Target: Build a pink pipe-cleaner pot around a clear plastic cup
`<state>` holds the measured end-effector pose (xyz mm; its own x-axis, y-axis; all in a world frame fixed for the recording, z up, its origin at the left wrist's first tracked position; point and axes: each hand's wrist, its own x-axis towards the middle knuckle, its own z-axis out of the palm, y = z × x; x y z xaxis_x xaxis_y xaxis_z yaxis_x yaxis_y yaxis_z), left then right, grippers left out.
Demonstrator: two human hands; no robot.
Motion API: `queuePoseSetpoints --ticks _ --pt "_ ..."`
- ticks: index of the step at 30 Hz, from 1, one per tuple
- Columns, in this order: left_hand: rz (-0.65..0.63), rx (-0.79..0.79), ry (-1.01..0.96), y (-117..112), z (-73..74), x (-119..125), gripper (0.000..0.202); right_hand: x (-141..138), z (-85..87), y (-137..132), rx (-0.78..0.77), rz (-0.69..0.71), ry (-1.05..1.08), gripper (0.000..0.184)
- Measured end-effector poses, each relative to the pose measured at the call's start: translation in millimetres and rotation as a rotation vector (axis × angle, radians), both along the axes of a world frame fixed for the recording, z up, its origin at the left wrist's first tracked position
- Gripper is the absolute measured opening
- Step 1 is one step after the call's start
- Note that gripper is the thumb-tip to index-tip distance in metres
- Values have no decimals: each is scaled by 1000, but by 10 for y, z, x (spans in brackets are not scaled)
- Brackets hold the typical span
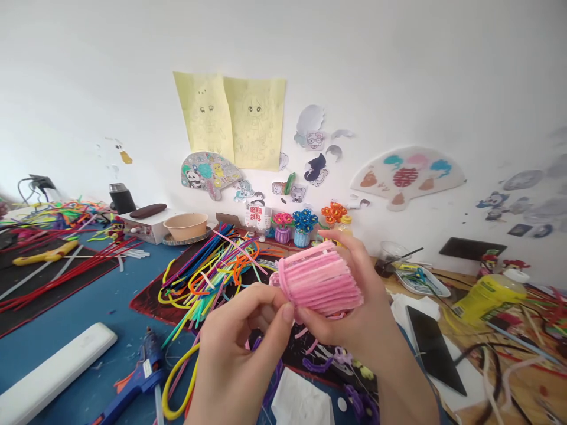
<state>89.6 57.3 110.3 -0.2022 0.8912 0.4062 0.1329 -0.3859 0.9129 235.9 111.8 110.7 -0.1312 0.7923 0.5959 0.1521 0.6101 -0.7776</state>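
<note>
A small pink pot made of pipe cleaners [325, 280] is held up over the table, tilted on its side with its banded rim to the left. My right hand [361, 307] wraps around it from the right, thumb below and fingers behind. With thumb and forefinger, my left hand [252, 339] pinches the pink pipe cleaner band at the rim's lower edge. The pot's inside is hidden from this angle. Behind it stand a purple pot with pink flowers [283, 229] and a light blue pot with blue flowers [303, 227].
Loose coloured pipe cleaners [217, 265] cover the dark mat behind my left hand. A blue glue gun [144, 372] and a long white case [57, 375] lie at left. To the right are a phone [434, 348] and a yellow bottle [489, 298]. A beige bowl [186, 226] sits further back.
</note>
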Motion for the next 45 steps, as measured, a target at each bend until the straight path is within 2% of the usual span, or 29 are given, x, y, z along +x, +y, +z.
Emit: queuePoseSetpoints --ticks 4,9,16,21,25,30,33,38,41,44,45 --pt "-6 -21 -40 -22 6 37 12 21 14 14 -23 8 12 81" --pt "-23 -27 -44 -30 23 52 12 58 34 1 -68 93 65 84" --pt "10 38 164 -31 34 32 11 49 32 11 50 -23 16 89" --pt "63 101 261 -31 24 26 11 53 20 12 34 -60 -29 91" --pt "28 65 242 -5 37 -19 13 89 22 16 -42 82 96 87" --pt "-109 -45 -21 65 2 -88 24 163 4 32 -205 289 147 81" --pt "-205 -75 -113 101 -32 -103 25 192 -16 54 -244 383 166 74" --pt "-267 -155 -208 107 -65 -108 29 214 -70 172 -248 488 134 73" --pt "-205 -86 -164 103 -111 -127 26 231 -118 264 -229 523 141 77" --pt "-75 113 -26 114 -176 -153 11 254 -152 330 -245 564 170 78" --pt "-59 175 44 121 -197 -161 15 260 -159 346 -261 590 184 79"
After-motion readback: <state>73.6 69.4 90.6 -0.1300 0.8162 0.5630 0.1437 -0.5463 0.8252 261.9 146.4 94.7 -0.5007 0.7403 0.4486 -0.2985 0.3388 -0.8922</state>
